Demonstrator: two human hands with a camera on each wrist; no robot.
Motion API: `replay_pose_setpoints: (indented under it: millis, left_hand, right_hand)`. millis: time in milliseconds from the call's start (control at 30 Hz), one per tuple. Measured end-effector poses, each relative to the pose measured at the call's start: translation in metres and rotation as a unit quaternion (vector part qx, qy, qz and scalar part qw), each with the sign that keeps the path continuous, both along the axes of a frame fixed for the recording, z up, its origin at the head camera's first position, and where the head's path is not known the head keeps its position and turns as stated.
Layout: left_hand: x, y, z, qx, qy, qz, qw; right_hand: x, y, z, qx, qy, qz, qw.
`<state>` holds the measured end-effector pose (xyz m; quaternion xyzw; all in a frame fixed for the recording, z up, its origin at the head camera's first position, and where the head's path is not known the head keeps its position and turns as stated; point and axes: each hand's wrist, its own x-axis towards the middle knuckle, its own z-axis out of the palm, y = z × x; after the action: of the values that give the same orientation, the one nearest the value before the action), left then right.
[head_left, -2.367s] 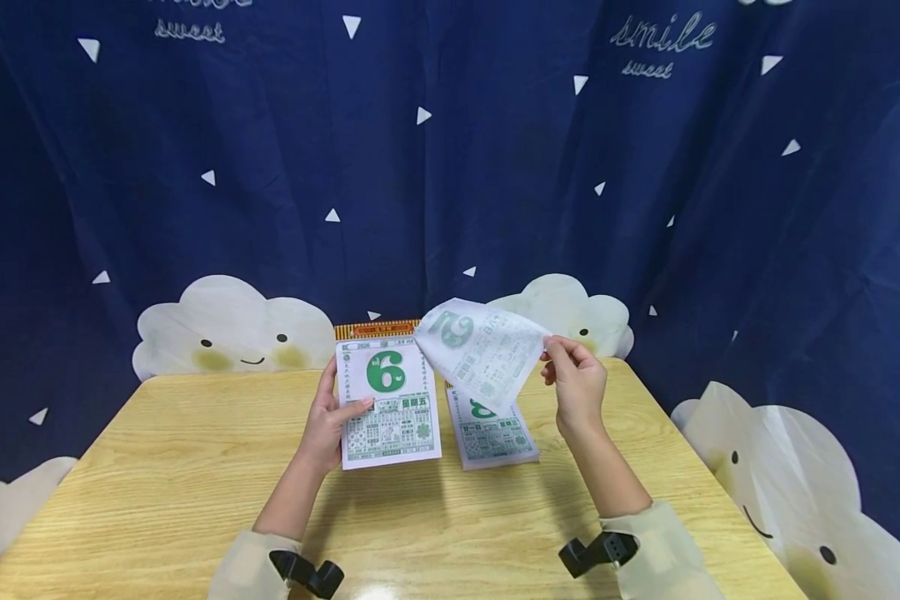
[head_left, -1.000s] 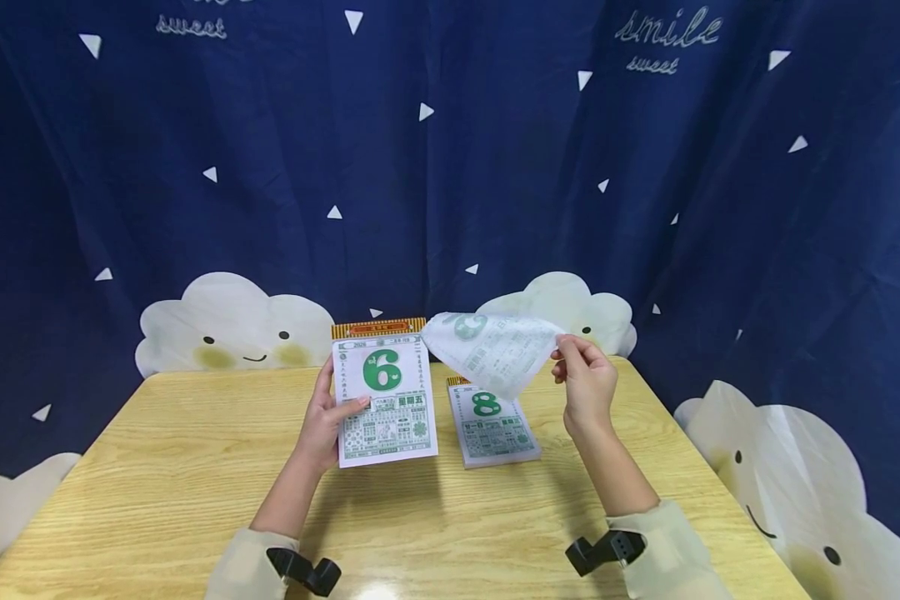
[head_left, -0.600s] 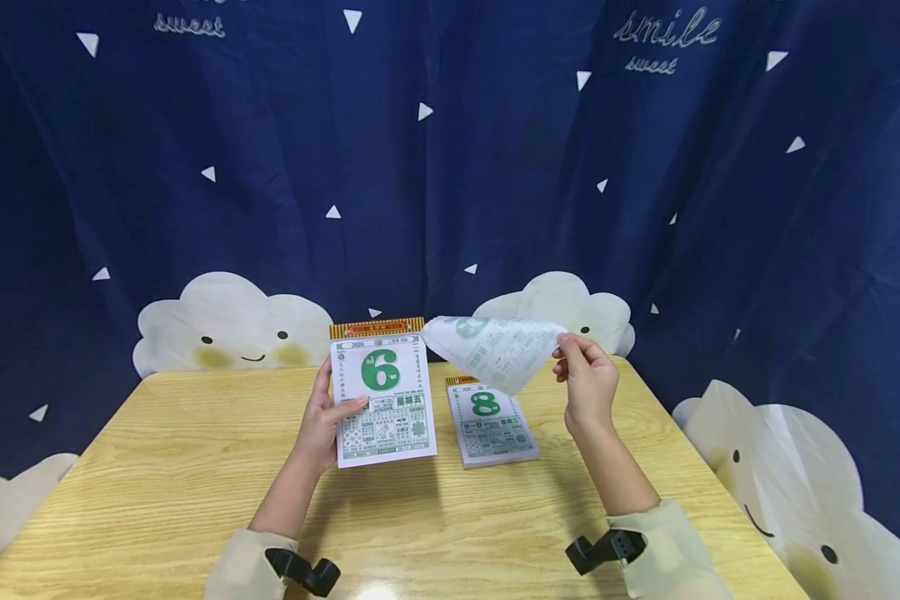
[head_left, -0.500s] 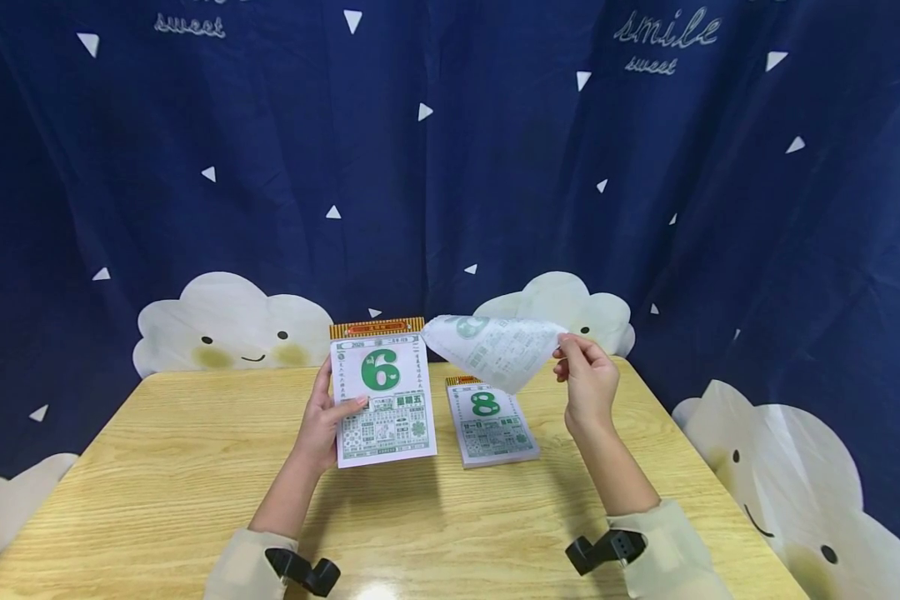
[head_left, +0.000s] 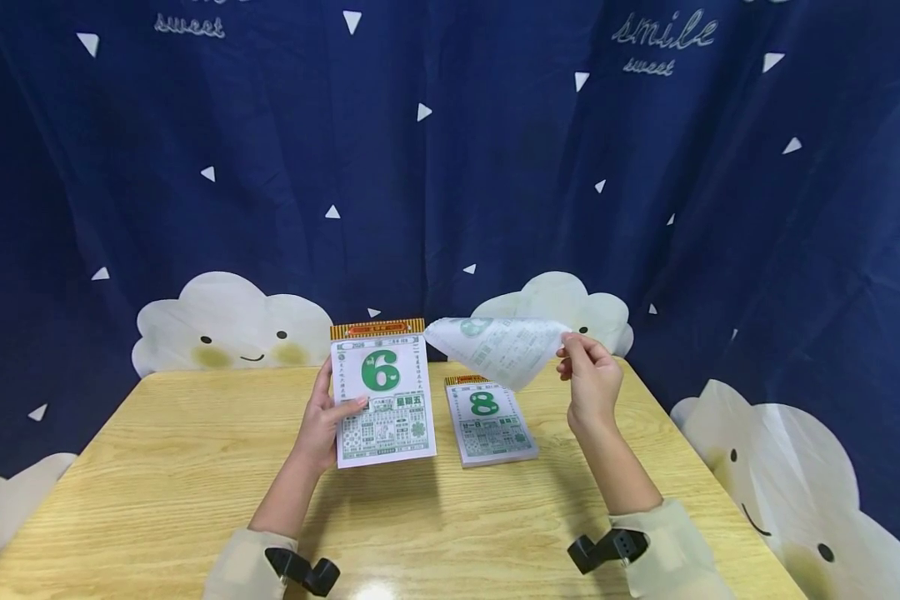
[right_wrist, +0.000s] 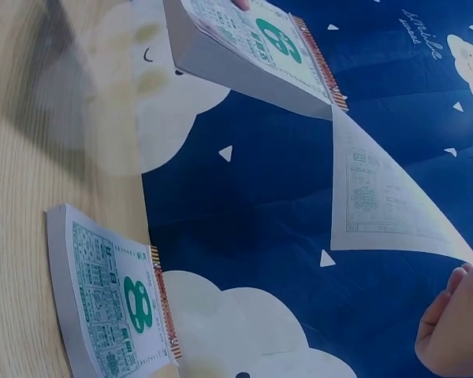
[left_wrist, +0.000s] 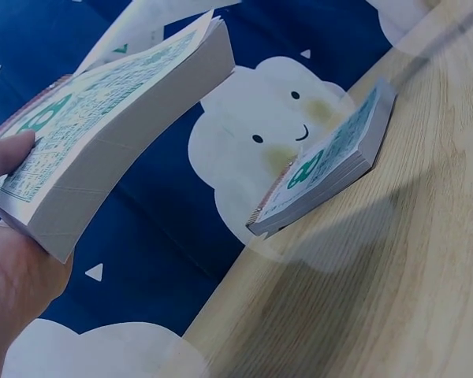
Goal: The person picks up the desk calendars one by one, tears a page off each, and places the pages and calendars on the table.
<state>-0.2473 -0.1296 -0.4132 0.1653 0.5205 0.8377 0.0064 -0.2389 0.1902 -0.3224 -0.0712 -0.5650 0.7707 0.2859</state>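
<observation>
My left hand (head_left: 322, 425) grips a thick tear-off calendar (head_left: 382, 417) by its left side, thumb across the front page with a big green 6. In the left wrist view the calendar block (left_wrist: 126, 150) is held up above the table. My right hand (head_left: 594, 379) pinches the corner of a thin calendar page (head_left: 502, 346) between thumb and fingers. That page stretches sideways, its other end right at the calendar's top right corner, as the right wrist view shows of the page (right_wrist: 386, 197). A second tear-off calendar (head_left: 491, 425), showing a green 8, lies on the table to the right.
The pale wooden table (head_left: 195, 467) spreads out under both hands. Behind it hangs a dark blue curtain (head_left: 420, 167) with white triangles and smiling clouds. A black camera sits on each wrist (head_left: 607, 550).
My right hand has moved slightly right and up, drawing the page away so that it narrows and uncovers the 8 on the second calendar. My left hand has hardly moved.
</observation>
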Motion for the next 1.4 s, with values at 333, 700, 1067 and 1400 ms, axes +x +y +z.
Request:
replay_pose_setpoints:
  millis: [333,700,1067,1400]
  left_hand:
    - [0.0002,-0.0022,-0.0006,-0.004,-0.009,0.006,0.9999]
    - [0.0003,-0.0044,-0.0009,0.005,-0.003,0.006,1.0000]
    - [0.0003,-0.0042,-0.0024,-0.003,-0.018,0.008,0.9998]
    - [0.0003,-0.0074,-0.0028,0.001,-0.023,0.016,0.9996]
  right_hand:
    - [-0.0025,-0.0008,-0.0018,-0.005,0.011,0.000,1.000]
    - [-0.0033,-0.0019,-0.0019,0.001,0.016,0.003,1.000]
    - [-0.0027,-0.0008,-0.0037,-0.008,0.013,0.007,1.000]
    - [-0.0059,0.0026,-0.0056,-0.013,0.026,-0.005,1.000]
